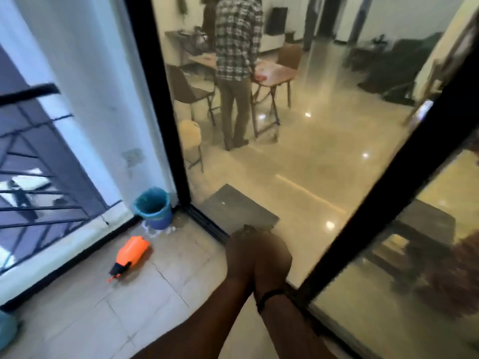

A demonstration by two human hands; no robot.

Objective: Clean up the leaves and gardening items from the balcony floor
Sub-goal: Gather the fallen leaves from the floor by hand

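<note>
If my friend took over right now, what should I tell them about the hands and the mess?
Both hands are held together: left hand, right hand, cupping what looks like a clump of leaves; the picture is blurry.
The bin stands in the corner by the door frame.
The orange sprayer lies on its side on the floor.
Done: some leaves gathered.
Left: probably drop the leaves in the bin, then pick up the sprayer.

Both hands, the left hand (239, 257) and the right hand (272, 255), are held together, cupped around a clump of leaves (252, 228). At ten o'clock from them, an orange spray bottle (132, 253) lies on the balcony floor (85, 314); a blue bin (153, 208) is seen beyond.
</note>
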